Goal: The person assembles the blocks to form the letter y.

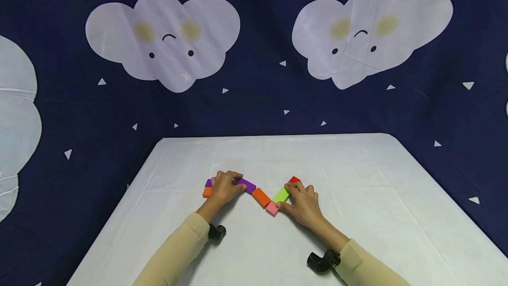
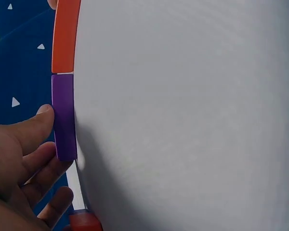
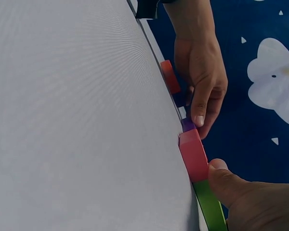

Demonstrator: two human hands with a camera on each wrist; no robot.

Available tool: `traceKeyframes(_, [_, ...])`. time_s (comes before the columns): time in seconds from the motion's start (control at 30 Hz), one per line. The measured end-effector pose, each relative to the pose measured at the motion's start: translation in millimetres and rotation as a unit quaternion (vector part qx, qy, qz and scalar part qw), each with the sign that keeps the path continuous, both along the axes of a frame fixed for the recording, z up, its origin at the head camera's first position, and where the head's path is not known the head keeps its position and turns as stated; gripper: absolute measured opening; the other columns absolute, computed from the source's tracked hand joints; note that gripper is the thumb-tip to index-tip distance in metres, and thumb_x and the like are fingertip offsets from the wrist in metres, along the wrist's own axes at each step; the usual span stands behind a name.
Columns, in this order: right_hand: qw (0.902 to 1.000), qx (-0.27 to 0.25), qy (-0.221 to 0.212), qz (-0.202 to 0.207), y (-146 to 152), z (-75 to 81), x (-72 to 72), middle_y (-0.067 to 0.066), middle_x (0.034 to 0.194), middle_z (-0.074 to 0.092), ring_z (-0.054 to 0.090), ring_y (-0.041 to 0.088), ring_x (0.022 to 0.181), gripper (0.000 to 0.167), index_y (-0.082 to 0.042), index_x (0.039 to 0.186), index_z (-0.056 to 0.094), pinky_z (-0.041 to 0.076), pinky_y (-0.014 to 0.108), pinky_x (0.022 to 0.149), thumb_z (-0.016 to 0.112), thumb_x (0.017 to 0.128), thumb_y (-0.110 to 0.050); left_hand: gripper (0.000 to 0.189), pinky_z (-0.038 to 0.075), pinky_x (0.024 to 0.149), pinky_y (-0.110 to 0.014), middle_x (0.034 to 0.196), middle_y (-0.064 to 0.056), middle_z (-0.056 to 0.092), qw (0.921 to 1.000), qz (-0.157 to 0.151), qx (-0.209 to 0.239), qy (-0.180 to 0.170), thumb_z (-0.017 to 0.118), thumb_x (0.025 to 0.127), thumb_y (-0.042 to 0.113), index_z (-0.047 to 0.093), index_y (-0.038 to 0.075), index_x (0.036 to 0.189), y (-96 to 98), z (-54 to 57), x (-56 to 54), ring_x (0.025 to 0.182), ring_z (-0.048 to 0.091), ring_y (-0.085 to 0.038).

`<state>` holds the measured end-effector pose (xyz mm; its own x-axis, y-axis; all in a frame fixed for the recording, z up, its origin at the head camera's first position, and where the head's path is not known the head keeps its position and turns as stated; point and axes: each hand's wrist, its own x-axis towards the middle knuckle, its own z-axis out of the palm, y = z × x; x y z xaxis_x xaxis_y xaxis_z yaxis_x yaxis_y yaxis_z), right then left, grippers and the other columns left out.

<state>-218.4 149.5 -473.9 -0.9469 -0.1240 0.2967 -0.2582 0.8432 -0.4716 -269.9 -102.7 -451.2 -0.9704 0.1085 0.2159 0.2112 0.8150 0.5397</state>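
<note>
Around a purple block (image 1: pixel 247 186), my left hand (image 1: pixel 225 187) places its thumb on the near side and its fingers along the far side, pinching it. In the left wrist view the thumb presses against this purple block (image 2: pixel 64 115). My right hand (image 1: pixel 304 203) grips a lime green block (image 1: pixel 281 195), with its thumb where that block meets a pink block (image 1: pixel 272 208). Its index finger reaches the green block's far end, beside a red block (image 1: pixel 294 179). An orange block (image 1: pixel 261 197) joins the purple and pink ones in a zigzag row.
Left of the left hand lie another orange block (image 1: pixel 207 192) and a partly hidden purple block (image 1: pixel 208 183). A white cloth (image 1: pixel 357 180) covers the table. Behind it hangs a dark blue curtain (image 1: pixel 262 109) with clouds. Black wrist mounts (image 1: pixel 323 261) sit low over the table.
</note>
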Motion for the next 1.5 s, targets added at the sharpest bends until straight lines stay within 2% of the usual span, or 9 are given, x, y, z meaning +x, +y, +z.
traceKeyframes(0.43, [0.9998, 0.003, 0.018, 0.002, 0.3, -5.5, -1.1, 0.003, 0.113, 0.059, 0.038, 0.020, 0.081, 0.063, -0.011, 0.121, 0.063, 0.022, 0.030, 0.067, 0.078, 0.070, -0.045, 0.032, 0.029, 0.086, -0.043, 0.116, -0.006, 0.067, 0.9991, -0.038, 0.005, -0.020, 0.071, 0.082, 0.021, 0.069, 0.015, 0.114, 5.6, -1.2, -8.6, 0.103, 0.049, -0.026])
traceKeyframes(0.63, [0.9997, 0.003, 0.025, 0.000, 0.0, -5.7, -2.1, 0.003, 0.112, 0.059, 0.038, 0.020, 0.081, 0.063, -0.011, 0.121, 0.064, 0.022, 0.030, 0.067, 0.078, 0.070, -0.044, 0.032, 0.030, 0.084, -0.044, 0.116, -0.005, 0.068, 0.9985, -0.054, 0.000, -0.007, 0.070, 0.082, 0.019, 0.069, 0.014, 0.114, 6.7, -1.4, -10.5, 0.103, 0.049, -0.026])
traceKeyframes(0.83, [0.9999, 0.002, 0.011, 0.001, 0.4, -4.8, -2.8, 0.003, 0.115, 0.059, 0.040, 0.022, 0.083, 0.063, -0.011, 0.121, 0.063, 0.024, 0.031, 0.068, 0.078, 0.070, -0.046, 0.032, 0.029, 0.083, -0.042, 0.119, -0.005, 0.067, 0.9980, -0.058, 0.013, -0.022, 0.069, 0.084, 0.017, 0.068, 0.014, 0.115, 7.4, -1.6, -11.3, 0.103, 0.049, -0.025])
traceKeyframes(1.03, [0.9999, 0.006, 0.008, 0.000, 0.7, -4.9, -2.7, 0.003, 0.116, 0.059, 0.040, 0.022, 0.084, 0.063, -0.012, 0.122, 0.063, 0.025, 0.031, 0.068, 0.077, 0.070, -0.045, 0.032, 0.028, 0.083, -0.042, 0.119, -0.006, 0.067, 0.9978, -0.061, 0.015, -0.022, 0.069, 0.084, 0.017, 0.068, 0.013, 0.115, 7.5, -1.3, -11.1, 0.104, 0.049, -0.025])
traceKeyframes(1.3, [0.9999, 0.008, 0.012, 0.001, -0.4, -4.0, -1.4, 0.003, 0.116, 0.059, 0.040, 0.022, 0.083, 0.063, -0.011, 0.122, 0.063, 0.025, 0.031, 0.068, 0.078, 0.071, -0.044, 0.032, 0.028, 0.085, -0.042, 0.119, -0.007, 0.067, 0.9978, -0.054, 0.031, -0.024, 0.069, 0.084, 0.017, 0.068, 0.012, 0.115, 8.1, -1.0, -9.8, 0.104, 0.048, -0.026])
traceKeyframes(1.5, [0.9999, 0.008, 0.011, 0.001, -0.6, -3.5, -1.6, 0.003, 0.116, 0.059, 0.040, 0.022, 0.083, 0.063, -0.011, 0.121, 0.063, 0.025, 0.031, 0.068, 0.078, 0.071, -0.044, 0.035, 0.029, 0.087, -0.043, 0.119, -0.007, 0.066, 0.9978, -0.039, 0.051, -0.018, 0.071, 0.083, 0.022, 0.067, 0.014, 0.116, 3.1, 5.4, -5.1, 0.106, 0.048, -0.027])
